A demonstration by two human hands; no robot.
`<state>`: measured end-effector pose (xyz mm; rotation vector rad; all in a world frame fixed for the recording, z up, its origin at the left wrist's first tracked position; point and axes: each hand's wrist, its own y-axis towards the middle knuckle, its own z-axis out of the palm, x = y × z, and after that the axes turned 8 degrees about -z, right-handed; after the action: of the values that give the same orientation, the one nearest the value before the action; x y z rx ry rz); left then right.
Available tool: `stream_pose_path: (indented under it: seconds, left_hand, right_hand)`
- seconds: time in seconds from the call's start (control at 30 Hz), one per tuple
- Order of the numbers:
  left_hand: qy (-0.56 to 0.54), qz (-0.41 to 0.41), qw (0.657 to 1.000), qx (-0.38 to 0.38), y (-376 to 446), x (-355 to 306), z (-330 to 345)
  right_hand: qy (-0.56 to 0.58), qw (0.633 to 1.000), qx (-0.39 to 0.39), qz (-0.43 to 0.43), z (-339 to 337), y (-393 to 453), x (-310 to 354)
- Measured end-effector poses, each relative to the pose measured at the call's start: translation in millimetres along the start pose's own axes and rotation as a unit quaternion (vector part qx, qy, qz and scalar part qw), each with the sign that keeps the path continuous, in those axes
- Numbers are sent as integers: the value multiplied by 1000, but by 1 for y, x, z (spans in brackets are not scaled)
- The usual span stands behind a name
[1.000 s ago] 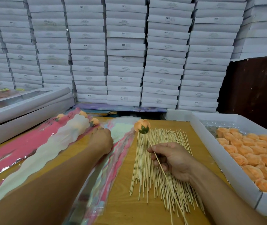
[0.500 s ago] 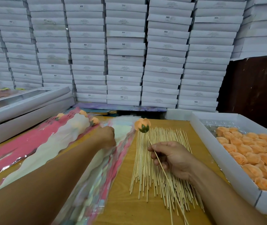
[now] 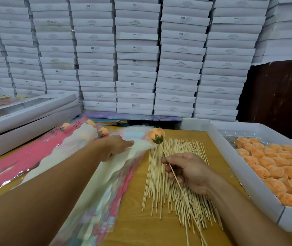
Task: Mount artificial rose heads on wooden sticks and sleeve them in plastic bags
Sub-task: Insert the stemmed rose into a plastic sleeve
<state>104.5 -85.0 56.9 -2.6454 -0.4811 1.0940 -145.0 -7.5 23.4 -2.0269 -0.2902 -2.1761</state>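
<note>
Right hand (image 3: pixel 188 172) pinching stick (image 3: pixel 174 176), rose head (image 3: pixel 156 135) raised clear for sleeving. Left hand (image 3: pixel 114 148) apparently pinching top bag (image 3: pixel 138 145), lifting an edge; grip blurred.

Motion-blurred plastic bags (image 3: pixel 106 201); box labels (image 3: pixel 134 47) illegible.

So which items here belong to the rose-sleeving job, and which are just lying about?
In use: mounted rose in right hand; cream bag lifted by left hand; loose sticks; rose heads tray.
Lying about: stacked white boxes; windowed box.
</note>
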Motion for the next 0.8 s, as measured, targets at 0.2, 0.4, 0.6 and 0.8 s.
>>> stream_pose_path:
  seconds: [0.2, 0.4, 0.6, 0.8]
  left_hand:
    - [23, -10, 999, 39, 0, -4, -3]
    - [210, 32, 977, -2, -18, -19, 1]
    - [296, 49, 954, 2, -32, -33, 3]
    - [155, 10, 985, 75, -27, -29, -3]
  right_hand:
    - [-3, 1000, 1, -1, 0, 0, -1]
    - [-8, 1000, -1, -1, 0, 0, -1]
    - [-4, 1000, -5, -1, -3, 0, 1]
    - [3, 1000, -6, -2, -5, 0, 1]
